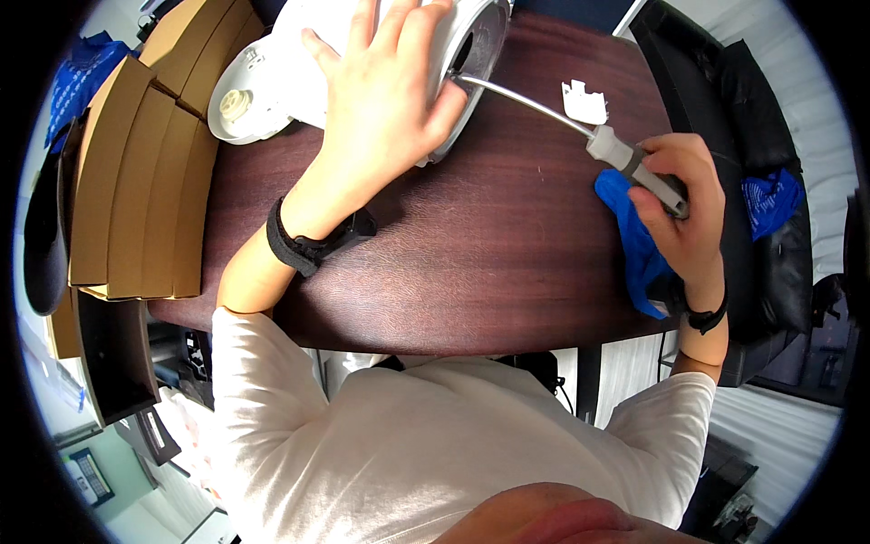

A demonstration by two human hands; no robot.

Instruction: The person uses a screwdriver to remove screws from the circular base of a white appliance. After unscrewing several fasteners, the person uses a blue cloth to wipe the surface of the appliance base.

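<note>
A bulky white plastic appliance (306,68) lies on its side at the table's far edge, its round rim turned to the right. My left hand (381,104) rests on its top with fingers spread, the thumb near that rim. In my right hand (689,186) is a screwdriver (612,145), gripped by its grey handle. Its long shaft slants up and left, and the tip meets the rim's dark opening close to my left thumb. What the tip touches is too small to tell. Beyond the shaft sits a small white plastic piece (584,102).
A blue cloth or bag (630,231) lies under my right wrist. Left of the appliance is a round white part (254,122) with a cream knob. Cardboard boxes (136,181) stand along the dark wooden table's (408,272) left edge; a black couch (770,263) stands right.
</note>
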